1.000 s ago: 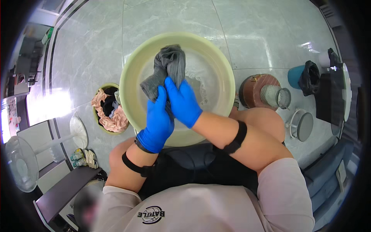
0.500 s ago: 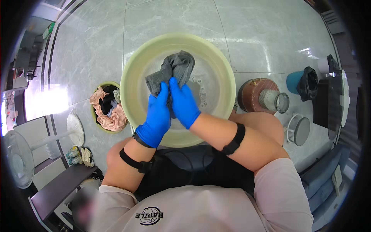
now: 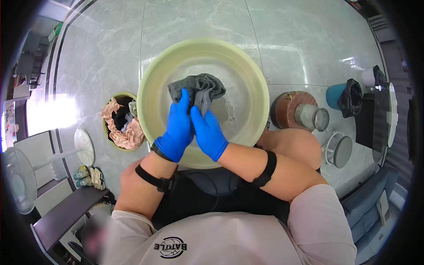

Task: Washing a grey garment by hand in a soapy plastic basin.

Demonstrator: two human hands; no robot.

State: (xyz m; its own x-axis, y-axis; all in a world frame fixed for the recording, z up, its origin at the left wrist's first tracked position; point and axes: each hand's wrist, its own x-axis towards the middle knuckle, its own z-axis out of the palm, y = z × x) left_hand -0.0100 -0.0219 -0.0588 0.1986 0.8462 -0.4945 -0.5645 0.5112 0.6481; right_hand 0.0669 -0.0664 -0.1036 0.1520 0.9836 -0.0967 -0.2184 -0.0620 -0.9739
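A bunched dark grey cloth (image 3: 204, 88), its garment kind not clear, is gripped over a large pale yellow basin (image 3: 152, 70). My left hand (image 3: 178, 127), in a blue glove, is closed on the cloth's left part, thumb on top. Beside it my right hand (image 3: 207, 134), gloved the same way, is closed round the lower, nearer part of the cloth. The far end of the cloth flops forward and to the right, past my fingertips. Shallow water with some suds (image 3: 230, 110) shows at the basin's bottom.
Left of the large basin stands a smaller basin (image 3: 107, 129) heaped with pink, black and grey clothes. A white standing fan (image 3: 22, 181) is at the far left. On the right are a round reddish-brown stool (image 3: 282, 112) with a glass jar (image 3: 311, 117), and a teal bin (image 3: 335, 96).
Both hands have shifted slightly, with the right hand lower and nearer me. The cloth's upper end has dropped toward me and folded over to the right.
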